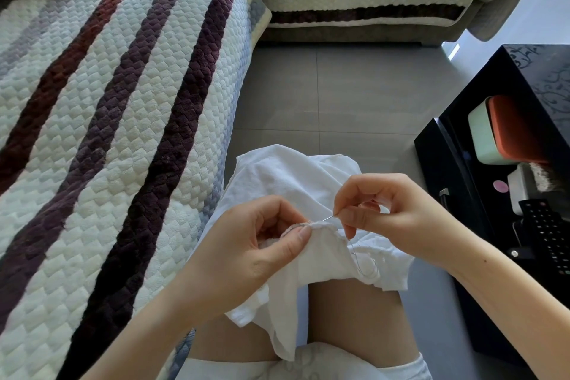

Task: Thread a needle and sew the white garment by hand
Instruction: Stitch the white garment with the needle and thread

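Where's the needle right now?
Head view, low and centre-right: the right hand pinches the needle, its tip at the gathered edge of the white garment, which the left hand holds over the lap.

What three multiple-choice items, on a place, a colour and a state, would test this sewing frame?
1. The white garment lies: A on a hanger; B across the person's lap; C in a basket.
2. The sofa cover has darkest stripes of: A purple and maroon; B green; C yellow.
3. The needle is: A stuck in a cushion; B lying loose; C pinched by the right hand.
Key: B, the cloth drapes over the thighs, with the left hand gripping its hem; A, dark purple and maroon bands cross the quilting; C, thumb and fingers pinch it at the hem.
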Action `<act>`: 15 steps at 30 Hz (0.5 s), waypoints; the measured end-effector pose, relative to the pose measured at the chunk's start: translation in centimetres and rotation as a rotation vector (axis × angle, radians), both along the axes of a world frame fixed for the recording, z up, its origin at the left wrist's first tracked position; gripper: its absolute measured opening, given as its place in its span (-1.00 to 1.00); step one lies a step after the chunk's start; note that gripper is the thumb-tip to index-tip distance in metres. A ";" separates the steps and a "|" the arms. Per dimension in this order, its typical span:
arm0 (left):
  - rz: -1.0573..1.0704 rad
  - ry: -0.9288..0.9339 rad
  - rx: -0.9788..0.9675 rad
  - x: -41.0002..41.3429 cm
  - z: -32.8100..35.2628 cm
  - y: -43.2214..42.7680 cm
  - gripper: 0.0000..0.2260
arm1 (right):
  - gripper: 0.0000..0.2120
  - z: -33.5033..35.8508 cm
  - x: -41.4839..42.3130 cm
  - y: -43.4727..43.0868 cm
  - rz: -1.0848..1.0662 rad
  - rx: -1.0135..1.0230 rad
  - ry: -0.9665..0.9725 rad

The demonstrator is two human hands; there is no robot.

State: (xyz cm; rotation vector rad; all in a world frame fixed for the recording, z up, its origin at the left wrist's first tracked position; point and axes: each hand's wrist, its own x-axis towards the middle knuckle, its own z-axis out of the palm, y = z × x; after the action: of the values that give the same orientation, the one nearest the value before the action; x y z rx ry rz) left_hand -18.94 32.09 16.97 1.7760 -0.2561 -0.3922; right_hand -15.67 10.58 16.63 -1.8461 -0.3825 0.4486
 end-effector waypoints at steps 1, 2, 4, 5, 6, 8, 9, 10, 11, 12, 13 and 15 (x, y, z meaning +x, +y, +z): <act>0.001 0.008 -0.002 0.0 0.0 0.0 -0.82 | -0.88 0.0 0.0 0.0 0.002 0.000 0.002; 0.002 0.012 -0.003 0.0 0.0 0.0 -0.82 | -0.88 -0.1 0.0 0.0 0.004 0.000 0.006; 0.005 0.020 -0.002 0.0 -0.1 0.1 -0.81 | -0.88 -0.2 0.0 -0.1 0.006 0.003 0.017; 0.008 0.025 -0.004 0.0 -0.1 0.1 -0.80 | -0.88 -0.2 0.0 -0.1 0.005 0.006 0.021; 0.009 0.028 -0.005 0.0 -0.1 0.1 -0.79 | -0.89 -0.2 0.0 -0.1 0.004 0.011 0.023; 0.005 0.031 -0.002 0.1 -0.1 0.1 -0.78 | -0.89 -0.2 -0.1 -0.1 0.003 0.017 0.024; 0.000 0.032 -0.001 0.1 -0.1 0.1 -0.78 | -0.90 -0.2 -0.1 -0.2 0.004 0.019 0.025; -0.005 0.034 -0.001 0.1 -0.1 0.1 -0.79 | -0.90 -0.3 -0.1 -0.1 0.006 0.022 0.026; -0.011 0.037 -0.001 0.1 -0.1 0.2 -0.79 | -0.90 -0.3 -0.2 -0.1 0.009 0.028 0.030; -0.017 0.041 -0.001 0.1 -0.1 0.2 -0.80 | -0.90 -0.3 -0.1 -0.1 0.012 0.037 0.036; -0.021 0.048 -0.004 0.1 -0.1 0.2 -0.80 | -0.90 -0.3 -0.1 -0.1 0.016 0.050 0.044; -0.028 0.065 -0.017 0.1 -0.1 0.2 -0.80 | -0.90 -0.3 -0.2 -0.1 0.018 0.086 0.063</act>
State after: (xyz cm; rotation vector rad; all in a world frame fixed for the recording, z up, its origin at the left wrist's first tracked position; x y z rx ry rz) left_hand -18.84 32.29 16.86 1.7415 -0.2380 -0.4655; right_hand -15.82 10.45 16.30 -1.7424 -0.3702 0.4935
